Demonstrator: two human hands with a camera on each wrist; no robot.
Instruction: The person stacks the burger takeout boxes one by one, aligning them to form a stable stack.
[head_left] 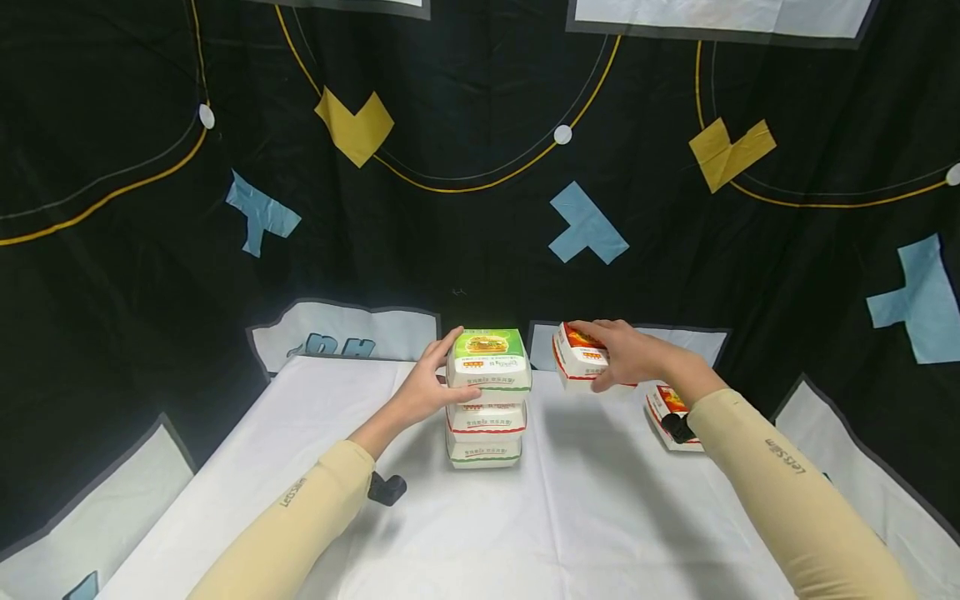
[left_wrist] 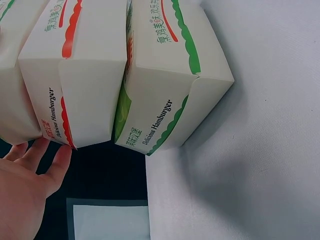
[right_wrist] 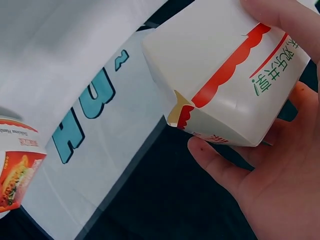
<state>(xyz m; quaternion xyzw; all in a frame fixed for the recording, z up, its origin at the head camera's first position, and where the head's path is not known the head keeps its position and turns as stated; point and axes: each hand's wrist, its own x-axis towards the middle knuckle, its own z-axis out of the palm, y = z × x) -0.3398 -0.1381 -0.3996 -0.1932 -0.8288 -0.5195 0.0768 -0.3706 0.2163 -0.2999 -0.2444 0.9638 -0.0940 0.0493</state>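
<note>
Three white burger boxes are stacked at mid-table. On top sits a green-lidded burger box (head_left: pixel 489 360), under it a red-trimmed box (head_left: pixel 487 420), and lowest a green-trimmed box (head_left: pixel 483 452). My left hand (head_left: pixel 422 387) grips the top box from the left, thumb at its front and fingers toward the back. In the left wrist view, its fingertips lie right at the edge of the red-trimmed box (left_wrist: pixel 90 100). To the right of the stack, my right hand (head_left: pixel 637 354) holds a red-lidded burger box (head_left: pixel 577 358) above the table, thumb in front and fingers over the lid.
Another red burger box (head_left: pixel 663 408) lies on the table at the right, partly hidden by the right forearm. The white-covered table (head_left: pixel 480 533) ends at a black curtain (head_left: pixel 465 250) behind. Dark wrist cameras stick out by both cuffs.
</note>
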